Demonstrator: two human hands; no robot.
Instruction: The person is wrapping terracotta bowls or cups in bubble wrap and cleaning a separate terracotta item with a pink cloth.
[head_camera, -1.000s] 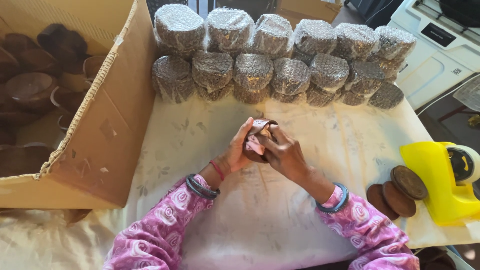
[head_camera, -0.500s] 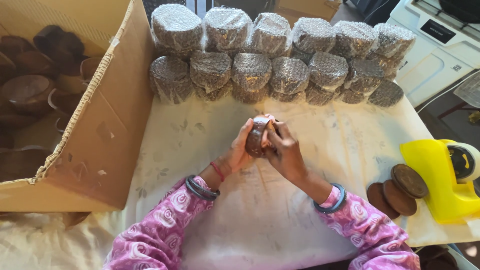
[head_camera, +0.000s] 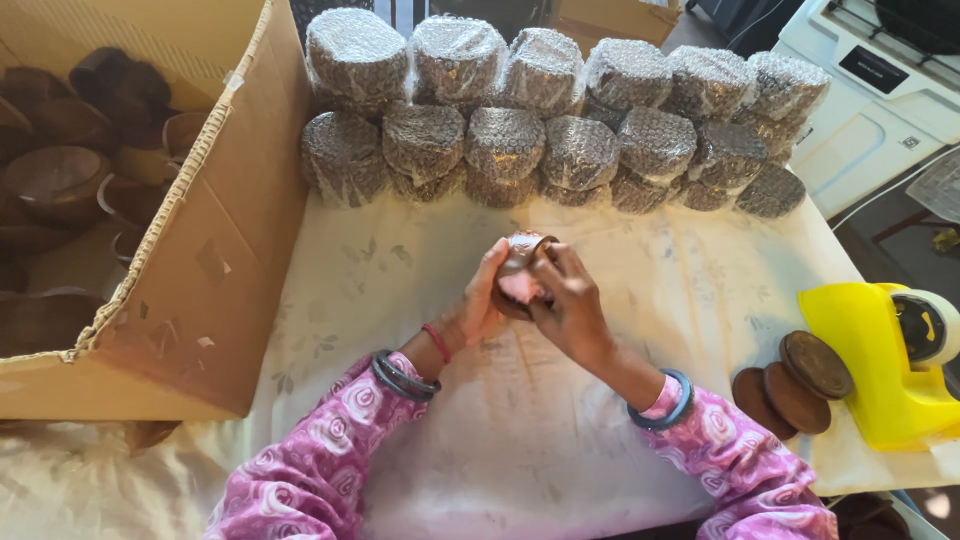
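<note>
This looks like a small packing station set up in a home or craft workshop rather than a factory. A table (head_camera: 420, 280) under a pale, leaf-patterned cloth serves as the bench. At 12 o'clock, two tiers of round bundles wrapped in bubble wrap (head_camera: 560, 115) stand stacked along its far edge. At 9 o'clock an open cardboard carton (head_camera: 215, 260) holds loose dark wooden bowls (head_camera: 55, 180). At 3 o'clock sits a yellow tape dispenser (head_camera: 885, 365) beside three brown wooden discs (head_camera: 795, 385). A white household appliance (head_camera: 880, 95) stands at 2 o'clock.
</note>
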